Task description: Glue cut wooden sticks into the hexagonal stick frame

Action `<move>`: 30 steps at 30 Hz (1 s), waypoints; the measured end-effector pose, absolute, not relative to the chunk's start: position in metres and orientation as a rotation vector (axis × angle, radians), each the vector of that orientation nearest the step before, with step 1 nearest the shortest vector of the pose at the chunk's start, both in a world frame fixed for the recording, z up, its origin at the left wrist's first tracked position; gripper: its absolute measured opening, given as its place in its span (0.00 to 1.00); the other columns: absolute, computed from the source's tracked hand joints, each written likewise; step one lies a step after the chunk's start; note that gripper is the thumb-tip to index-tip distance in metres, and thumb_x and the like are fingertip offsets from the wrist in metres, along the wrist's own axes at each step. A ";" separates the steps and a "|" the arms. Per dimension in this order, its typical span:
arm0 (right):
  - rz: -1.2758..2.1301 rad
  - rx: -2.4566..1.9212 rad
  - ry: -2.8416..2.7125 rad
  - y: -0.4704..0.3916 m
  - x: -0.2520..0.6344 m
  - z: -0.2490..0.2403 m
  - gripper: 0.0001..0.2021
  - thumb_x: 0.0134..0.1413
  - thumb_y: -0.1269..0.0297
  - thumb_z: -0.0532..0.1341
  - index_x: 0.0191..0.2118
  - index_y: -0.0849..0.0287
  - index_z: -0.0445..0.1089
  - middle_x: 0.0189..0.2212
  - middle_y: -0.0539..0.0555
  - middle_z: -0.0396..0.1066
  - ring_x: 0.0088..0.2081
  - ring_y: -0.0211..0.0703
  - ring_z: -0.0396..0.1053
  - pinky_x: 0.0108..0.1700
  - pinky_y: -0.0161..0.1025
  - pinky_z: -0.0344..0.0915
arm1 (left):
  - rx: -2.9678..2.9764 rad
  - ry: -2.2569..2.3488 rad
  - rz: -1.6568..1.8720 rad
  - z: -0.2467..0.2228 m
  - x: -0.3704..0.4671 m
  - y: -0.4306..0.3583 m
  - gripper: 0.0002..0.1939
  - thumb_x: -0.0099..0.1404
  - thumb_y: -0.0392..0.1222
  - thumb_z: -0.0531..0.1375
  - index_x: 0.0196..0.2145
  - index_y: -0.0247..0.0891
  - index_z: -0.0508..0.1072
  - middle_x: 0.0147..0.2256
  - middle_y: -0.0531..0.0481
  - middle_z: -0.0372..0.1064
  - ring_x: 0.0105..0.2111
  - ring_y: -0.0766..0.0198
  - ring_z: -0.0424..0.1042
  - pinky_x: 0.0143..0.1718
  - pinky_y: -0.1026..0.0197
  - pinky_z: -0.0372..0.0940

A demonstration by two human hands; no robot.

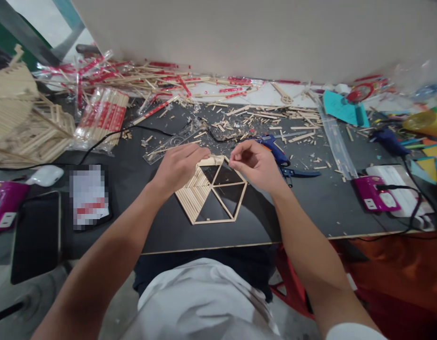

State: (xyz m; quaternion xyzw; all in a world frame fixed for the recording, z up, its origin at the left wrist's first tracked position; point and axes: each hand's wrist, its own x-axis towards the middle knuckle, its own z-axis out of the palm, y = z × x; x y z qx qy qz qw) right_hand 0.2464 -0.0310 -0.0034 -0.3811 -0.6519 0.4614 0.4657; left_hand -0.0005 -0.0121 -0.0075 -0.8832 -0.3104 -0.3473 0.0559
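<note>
A flat hexagonal frame of wooden sticks (214,220) lies on the dark table, with spokes meeting at its middle. Rows of sticks (192,200) fill its left sections; the right and lower ones are open. My left hand (181,167) rests over the frame's upper left, fingers bent and pressed together on its edge. My right hand (255,163) is just above the upper right corner, thumb and fingers drawn into a pinch. Whatever is between those fingertips is too small to make out. Behind my right hand lies a blue glue gun (275,147), with blue-handled pliers (301,173) beside it.
Cut sticks (271,113) and scraps litter the back. Packs of chopsticks (103,113) and a larger stick structure (30,118) stand left. A phone (37,236) overhangs the front edge. A black cable (133,126) crosses the table. A purple power adapter (376,193) sits right.
</note>
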 end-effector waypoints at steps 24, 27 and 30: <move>0.875 -0.997 -1.587 -0.046 0.222 -0.006 0.13 0.65 0.51 0.65 0.44 0.54 0.69 0.35 0.51 0.69 0.35 0.40 0.69 0.43 0.41 0.71 | -2.694 -0.992 -1.111 -0.010 0.014 -0.027 0.14 0.71 0.30 0.51 0.42 0.37 0.76 0.31 0.49 0.76 0.30 0.64 0.74 0.34 0.64 0.65; 0.681 -1.019 -1.614 -0.049 0.218 -0.006 0.11 0.68 0.52 0.61 0.44 0.53 0.70 0.37 0.53 0.70 0.37 0.42 0.70 0.44 0.43 0.71 | -2.676 -1.056 -1.110 -0.009 0.017 -0.031 0.15 0.71 0.31 0.50 0.42 0.37 0.76 0.31 0.50 0.77 0.30 0.65 0.75 0.34 0.65 0.66; 0.507 -1.017 -1.641 -0.051 0.216 -0.008 0.09 0.70 0.53 0.58 0.44 0.51 0.70 0.39 0.55 0.70 0.40 0.46 0.70 0.45 0.47 0.71 | -2.723 -1.131 -1.147 -0.007 0.022 -0.036 0.14 0.71 0.31 0.51 0.43 0.37 0.76 0.31 0.50 0.78 0.30 0.66 0.76 0.33 0.66 0.65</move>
